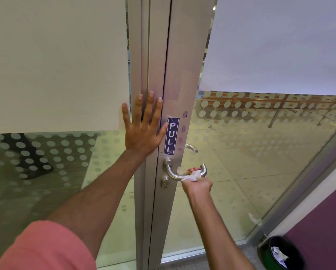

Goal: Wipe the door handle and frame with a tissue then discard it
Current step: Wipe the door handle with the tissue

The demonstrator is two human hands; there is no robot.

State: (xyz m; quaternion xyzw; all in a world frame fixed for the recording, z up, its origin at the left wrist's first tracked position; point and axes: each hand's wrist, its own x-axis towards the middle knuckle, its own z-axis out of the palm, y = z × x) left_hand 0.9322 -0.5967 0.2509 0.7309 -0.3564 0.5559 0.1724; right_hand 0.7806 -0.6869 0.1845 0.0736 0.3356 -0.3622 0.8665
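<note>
Head view of a glass door during the handle-wiping step. The right hand [197, 185] has its grip closed around a white tissue [191, 177], which is pressed against the horizontal bar of the steel handle [173, 173], near its outer upturned end. The left hand [143, 123] lies open and flat, fingers spread, on the aluminium frame [153, 55] just above the handle, holding nothing; it appears to steady the door. To do this step well, the tissue should probably wrap the bar fully and travel its whole length, from the curved end to the round base by the frame, with the flat hand keeping the door from swinging under the pressure. The underside of the bar and the keyhole [164, 184] below likely need a separate pass. A dark vertical sticker [171, 136] just above the handle reads "PULL" in white capitals; no other writing is legible. A black bin [280, 254] holding crumpled paper stands on the floor at lower right, a likely place for discarding the tissue.
</note>
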